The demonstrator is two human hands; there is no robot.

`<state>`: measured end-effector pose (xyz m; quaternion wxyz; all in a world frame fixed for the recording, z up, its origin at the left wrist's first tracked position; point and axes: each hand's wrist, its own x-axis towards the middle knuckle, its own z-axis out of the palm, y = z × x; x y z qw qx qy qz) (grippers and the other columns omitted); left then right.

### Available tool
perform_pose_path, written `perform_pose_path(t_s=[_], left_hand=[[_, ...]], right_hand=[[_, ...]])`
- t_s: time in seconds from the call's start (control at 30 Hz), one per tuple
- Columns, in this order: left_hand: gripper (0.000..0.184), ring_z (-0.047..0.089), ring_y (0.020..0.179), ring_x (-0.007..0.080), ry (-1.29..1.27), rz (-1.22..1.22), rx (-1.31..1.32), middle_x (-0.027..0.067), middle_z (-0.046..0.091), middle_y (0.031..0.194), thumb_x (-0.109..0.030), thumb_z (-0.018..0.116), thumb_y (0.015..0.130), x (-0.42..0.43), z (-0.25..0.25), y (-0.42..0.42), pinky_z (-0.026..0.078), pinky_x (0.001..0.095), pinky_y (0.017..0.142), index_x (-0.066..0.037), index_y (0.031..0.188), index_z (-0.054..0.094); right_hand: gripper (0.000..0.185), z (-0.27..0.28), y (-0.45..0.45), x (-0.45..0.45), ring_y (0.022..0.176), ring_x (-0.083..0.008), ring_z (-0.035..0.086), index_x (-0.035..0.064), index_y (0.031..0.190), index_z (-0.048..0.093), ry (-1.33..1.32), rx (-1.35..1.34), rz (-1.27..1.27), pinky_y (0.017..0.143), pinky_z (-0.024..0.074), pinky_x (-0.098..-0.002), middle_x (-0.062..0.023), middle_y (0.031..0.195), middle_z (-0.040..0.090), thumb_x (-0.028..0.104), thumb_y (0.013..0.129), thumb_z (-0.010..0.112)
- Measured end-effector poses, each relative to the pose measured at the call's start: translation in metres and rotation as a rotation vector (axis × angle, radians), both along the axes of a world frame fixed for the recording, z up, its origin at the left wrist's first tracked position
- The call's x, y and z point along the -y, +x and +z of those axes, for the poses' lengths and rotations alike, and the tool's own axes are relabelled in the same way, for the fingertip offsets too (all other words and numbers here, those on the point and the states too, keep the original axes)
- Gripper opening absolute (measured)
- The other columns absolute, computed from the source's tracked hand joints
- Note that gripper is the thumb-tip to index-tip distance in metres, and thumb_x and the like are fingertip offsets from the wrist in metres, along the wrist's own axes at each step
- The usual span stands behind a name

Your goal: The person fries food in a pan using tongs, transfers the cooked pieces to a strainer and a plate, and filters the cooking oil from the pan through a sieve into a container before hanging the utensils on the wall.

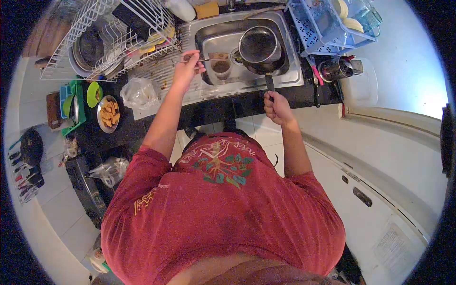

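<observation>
My right hand [278, 108] is wrapped round the black handle of a dark pan [270, 69], which sits in the right part of the steel sink [297, 71]. A round pot [258, 45] lies over the pan. At the sink's left edge my left hand [189, 66] pinches a thin metal handle that runs right towards a brownish strainer-like piece [218, 56]. Just below that piece stands a clear plastic cup [221, 69] with dark contents. Where the handle meets the strainer-like piece is too small to tell.
A white dish rack [137, 28] stands at the left, a blue rack [327, 40] at the right. On the counter lie a plastic bag [140, 93], a bowl of fried food [109, 114], a green bowl [94, 94] and a knife [317, 95]. A utensil holder [335, 70] is at the right.
</observation>
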<state>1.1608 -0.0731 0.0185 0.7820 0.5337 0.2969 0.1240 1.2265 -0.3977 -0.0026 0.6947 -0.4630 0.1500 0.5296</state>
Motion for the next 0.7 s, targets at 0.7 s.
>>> perform_pose_path(t_s=[0.7], left_hand=[[0.015, 0.061, 0.068, 0.0140, 0.286, 0.078, 0.209, 0.0051, 0.060, 0.082, -0.014, 0.053, 0.094, -0.033, 0.095, -0.024, 0.055, 0.0290, 0.063, -0.004, 0.105, 0.055]], right_hand=[[0.022, 0.047, -0.004, 0.006, 0.041, -0.0073, 0.027, 0.0160, 0.078, 0.043, -0.033, 0.056, 0.188, 0.035, 0.0210, -0.0236, 0.0054, 0.055, 0.031, 0.031, 0.094, 0.041]])
